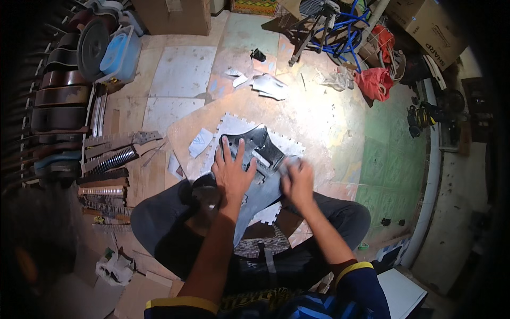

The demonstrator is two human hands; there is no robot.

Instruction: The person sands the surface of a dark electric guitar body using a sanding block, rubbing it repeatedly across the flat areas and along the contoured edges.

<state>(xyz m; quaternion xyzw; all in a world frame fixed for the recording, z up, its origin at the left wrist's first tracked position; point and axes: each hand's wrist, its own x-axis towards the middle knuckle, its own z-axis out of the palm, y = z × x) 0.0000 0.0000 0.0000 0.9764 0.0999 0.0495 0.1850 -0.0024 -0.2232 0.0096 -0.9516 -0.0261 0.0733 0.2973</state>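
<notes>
A dark electric guitar body (263,198) with cut-out cavities lies across my crossed legs and a pale foam mat (291,142). Its surface looks dull and dusty grey toward me, blacker and shinier at the far end. My left hand (234,173) rests flat on the body's left part, fingers spread. At the right edge my right hand (298,183) is closed and smeared by motion. A small grey piece of what looks like sandpaper (290,162) shows at its fingers, partly hidden.
Left of the mat lies a pale printed sheet (201,142). Guitar necks (114,159) and a row of guitar bodies (61,97) line the left side. Paper scraps (269,86) and a black cup (258,55) lie ahead. A blue hose (345,32) and red bag (374,83) sit far right.
</notes>
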